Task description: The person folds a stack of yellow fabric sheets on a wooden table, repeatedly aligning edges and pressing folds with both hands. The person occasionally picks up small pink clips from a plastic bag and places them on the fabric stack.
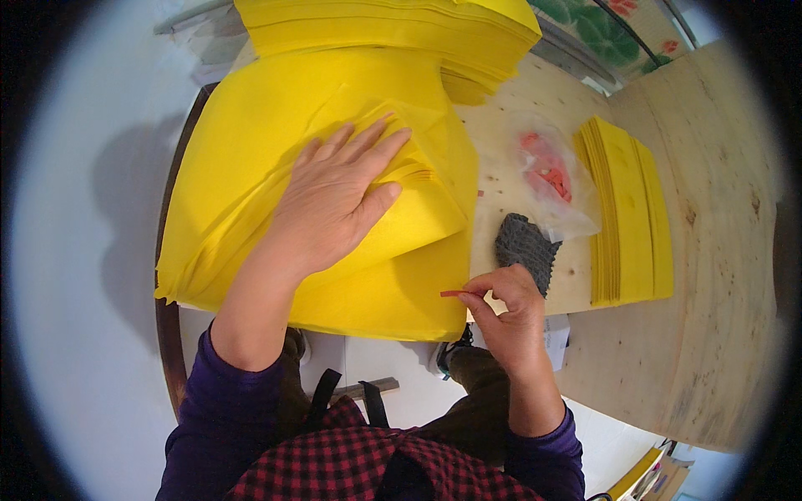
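Two bare hands: left hand (330, 200) flat, fingers apart, on matte yellow felt-like sheets (251, 108) folded in soft layers; right hand (508, 313) clamped thumb-to-finger on a thin red strip (449, 293) at the sheets' 4 o'clock. From the right hand: bumpy dark-grey fabric (525, 242) at 12 o'clock, clear plastic bag (576, 219) of red pieces (551, 177) at 1, block-shaped yellow stack (631, 213) at 2, all on knotty plywood (499, 134).

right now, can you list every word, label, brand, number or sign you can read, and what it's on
None can be read.
White box: any marks are too small and blurred to make out.
Yellow cloth, red strip and plastic bag: no lettering shows.
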The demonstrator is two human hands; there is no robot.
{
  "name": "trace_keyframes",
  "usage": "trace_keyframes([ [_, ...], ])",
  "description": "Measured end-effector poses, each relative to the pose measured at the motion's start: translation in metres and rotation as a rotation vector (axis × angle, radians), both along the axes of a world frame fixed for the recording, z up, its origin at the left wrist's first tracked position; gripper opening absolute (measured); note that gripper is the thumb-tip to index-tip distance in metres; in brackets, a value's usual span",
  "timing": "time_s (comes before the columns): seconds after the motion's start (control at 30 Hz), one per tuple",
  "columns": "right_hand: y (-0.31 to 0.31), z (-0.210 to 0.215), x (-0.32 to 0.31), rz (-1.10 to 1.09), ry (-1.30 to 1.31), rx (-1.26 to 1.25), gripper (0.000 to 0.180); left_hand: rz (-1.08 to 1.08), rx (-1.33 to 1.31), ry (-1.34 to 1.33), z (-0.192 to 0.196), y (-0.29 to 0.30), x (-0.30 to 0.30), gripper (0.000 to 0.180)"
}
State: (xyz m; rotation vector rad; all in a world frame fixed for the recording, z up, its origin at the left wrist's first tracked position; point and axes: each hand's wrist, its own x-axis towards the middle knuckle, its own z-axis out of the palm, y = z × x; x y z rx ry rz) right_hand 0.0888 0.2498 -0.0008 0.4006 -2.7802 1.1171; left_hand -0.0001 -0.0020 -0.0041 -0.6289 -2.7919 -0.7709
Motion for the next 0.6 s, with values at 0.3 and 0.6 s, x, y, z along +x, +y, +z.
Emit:
trace_keyframes([
  [0.3, -0.0003, -0.0005, -0.0021, 0.064, 0.016, 0.137, 0.009, 0.001, 0.005, 0.021, -0.0025, -0.0005, -0.0016, 0.057],
  [0.6, -0.0011, 0.0003, -0.0001, 0.046, 0.072, 0.172, 0.008, 0.006, -0.017, 0.020, -0.0029, 0.0001, -0.0018, 0.057],
])
